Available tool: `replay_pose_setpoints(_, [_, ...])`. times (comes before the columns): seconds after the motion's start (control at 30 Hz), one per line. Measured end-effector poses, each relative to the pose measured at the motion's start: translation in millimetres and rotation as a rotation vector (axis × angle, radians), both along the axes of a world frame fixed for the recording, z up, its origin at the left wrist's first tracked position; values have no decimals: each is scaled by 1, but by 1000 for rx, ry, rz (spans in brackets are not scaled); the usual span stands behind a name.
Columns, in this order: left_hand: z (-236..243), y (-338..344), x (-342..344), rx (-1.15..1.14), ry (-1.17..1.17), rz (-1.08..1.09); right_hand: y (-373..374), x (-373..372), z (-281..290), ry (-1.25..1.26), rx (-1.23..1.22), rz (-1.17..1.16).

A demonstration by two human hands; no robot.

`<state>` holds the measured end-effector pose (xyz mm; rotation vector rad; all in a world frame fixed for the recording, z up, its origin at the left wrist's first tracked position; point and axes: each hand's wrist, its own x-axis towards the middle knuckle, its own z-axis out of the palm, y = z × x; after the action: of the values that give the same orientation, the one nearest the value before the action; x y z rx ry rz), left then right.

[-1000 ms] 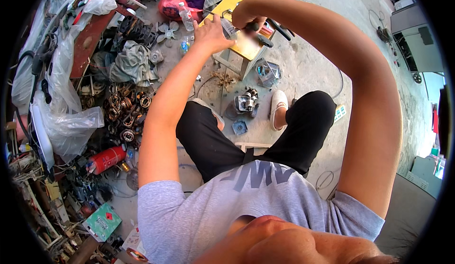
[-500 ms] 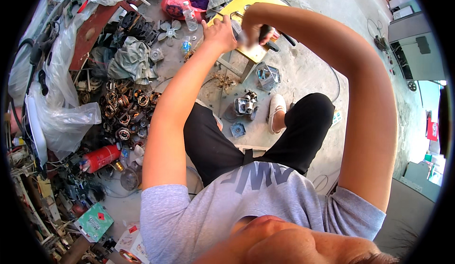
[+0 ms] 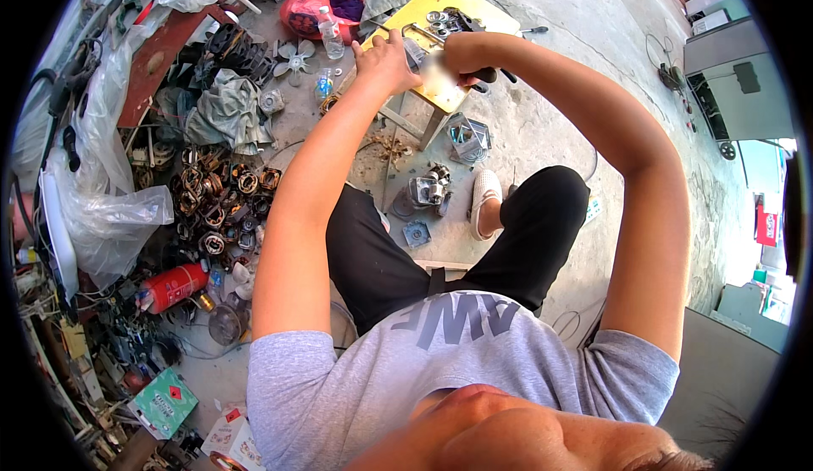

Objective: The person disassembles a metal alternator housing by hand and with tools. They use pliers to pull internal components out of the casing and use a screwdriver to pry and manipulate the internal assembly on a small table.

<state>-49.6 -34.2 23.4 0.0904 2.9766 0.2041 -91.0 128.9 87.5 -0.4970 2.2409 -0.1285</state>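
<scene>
Over the near edge of a yellow-topped small table (image 3: 500,21), my left hand (image 3: 386,66) is closed against a grey metal part (image 3: 414,53). To its right, my right hand (image 3: 462,58) is bent inward in a fist, and a dark-handled tool (image 3: 486,75) sticks out beside it. The kind of tool is hidden by the fingers. A pale blur lies between the two hands, so any contact there cannot be made out. Beyond the hands, several metal rings and dark parts (image 3: 446,21) lie on the tabletop.
Below the table, a motor-like assembly (image 3: 429,188), a metal frame (image 3: 468,137) and a square blue-grey part (image 3: 417,234) sit on the floor. Leftward are a plastic bottle (image 3: 330,33), a fan blade (image 3: 294,60), piled copper coils (image 3: 222,192) and a red cylinder (image 3: 172,287).
My right elbow and forearm have dropped lower, uncovering more of the far tabletop. The right fist has turned over near the same spot. My left hand stays on the grey part.
</scene>
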Motion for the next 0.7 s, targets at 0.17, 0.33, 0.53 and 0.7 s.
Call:
replay_pose_setpoints(0.17, [3, 2, 0, 13, -22, -4, -8, 0, 7, -7, 9, 90])
replay_pose_setpoints(0.33, [0, 0, 1, 33, -2, 2, -25, 6, 36, -30, 93, 25])
replay_pose_setpoints(0.53, [-3, 0, -1, 42, -8, -9, -33, -14, 30, -64, 194, 78])
replay_pose_setpoints(0.7, [-2, 0, 1, 49, 18, -13, -46, -35, 25, -101, 295, 141])
